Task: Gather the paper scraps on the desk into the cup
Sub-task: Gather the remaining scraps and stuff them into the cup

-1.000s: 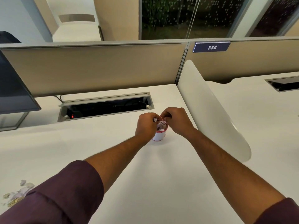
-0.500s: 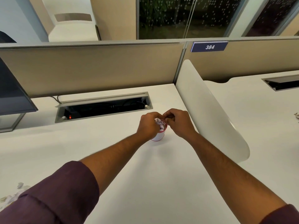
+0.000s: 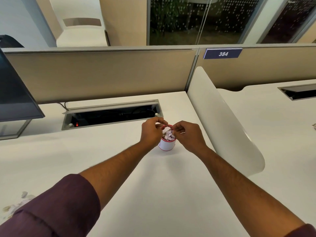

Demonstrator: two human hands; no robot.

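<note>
A small white cup [image 3: 166,145] with a red rim stands on the white desk [image 3: 153,185], just in front of the cable tray. Crumpled paper scraps [image 3: 168,134] fill it to the top. My left hand [image 3: 151,132] is against the cup's upper left side, with thumb and forefinger pinched together above the rim. My right hand [image 3: 188,135] is at the cup's right, its curled fingertips touching the scraps. I see nothing held in either hand. Several loose scraps [image 3: 15,203] lie at the desk's near left edge, partly hidden by my left sleeve.
An open cable tray [image 3: 111,115] is sunk into the desk behind the cup. A dark monitor [image 3: 13,96] stands at the left. A curved white divider [image 3: 222,125] borders the desk on the right. Beyond it is another desk with a scrap [image 3: 314,126] at the frame's edge.
My hands have drawn slightly apart over the cup, so the scraps between them show more. The cup has stayed in place.
</note>
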